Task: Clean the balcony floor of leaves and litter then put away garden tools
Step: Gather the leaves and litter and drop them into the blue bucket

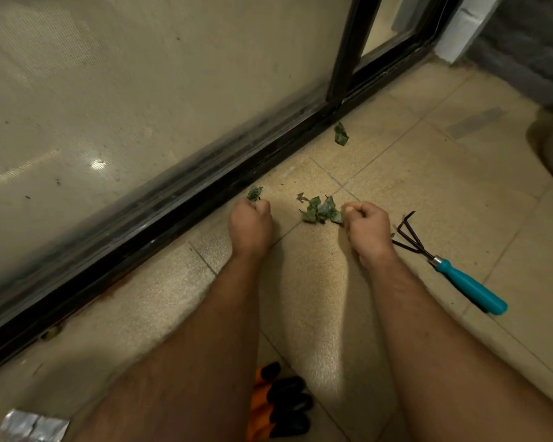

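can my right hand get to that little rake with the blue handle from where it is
Probably yes. The rake lies on the floor tiles just right of your right hand, with nothing between them. That hand is curled by the leaf pile, so it may need emptying first.

left hand (249, 218) pinching leaf (254, 193), right hand (366, 220) seemingly gripping leaves (321, 211)

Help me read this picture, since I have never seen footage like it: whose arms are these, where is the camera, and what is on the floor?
A head-worn camera looks down at the wearer's own two bare arms; no machine. The left hand grips green leaf scraps. The right hand is curled beside a small leaf pile; whether it holds anything is unclear. On the tiled floor lie another leaf, a teal-handled hand rake, orange-and-black gloves and a foil scrap.
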A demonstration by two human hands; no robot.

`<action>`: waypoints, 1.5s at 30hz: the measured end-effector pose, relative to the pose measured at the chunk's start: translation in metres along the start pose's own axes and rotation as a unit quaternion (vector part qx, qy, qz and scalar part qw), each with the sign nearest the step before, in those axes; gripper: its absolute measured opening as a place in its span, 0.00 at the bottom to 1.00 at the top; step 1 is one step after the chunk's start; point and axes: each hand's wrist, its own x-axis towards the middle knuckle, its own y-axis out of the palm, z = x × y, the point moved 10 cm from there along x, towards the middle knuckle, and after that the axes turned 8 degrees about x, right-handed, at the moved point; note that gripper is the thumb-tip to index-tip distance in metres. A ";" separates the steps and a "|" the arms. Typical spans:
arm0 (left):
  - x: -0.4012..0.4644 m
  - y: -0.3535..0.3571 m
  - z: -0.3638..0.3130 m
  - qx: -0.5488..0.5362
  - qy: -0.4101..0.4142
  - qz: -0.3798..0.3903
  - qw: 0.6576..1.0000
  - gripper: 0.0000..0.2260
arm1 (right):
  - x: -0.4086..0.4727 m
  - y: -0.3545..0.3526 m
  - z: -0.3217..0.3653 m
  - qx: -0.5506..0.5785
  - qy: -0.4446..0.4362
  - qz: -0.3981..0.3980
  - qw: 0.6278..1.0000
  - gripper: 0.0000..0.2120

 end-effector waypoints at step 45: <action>-0.004 -0.012 0.047 -0.273 -0.118 0.076 0.952 0.12 | 0.000 0.056 0.032 -0.146 -0.072 0.057 0.985 0.07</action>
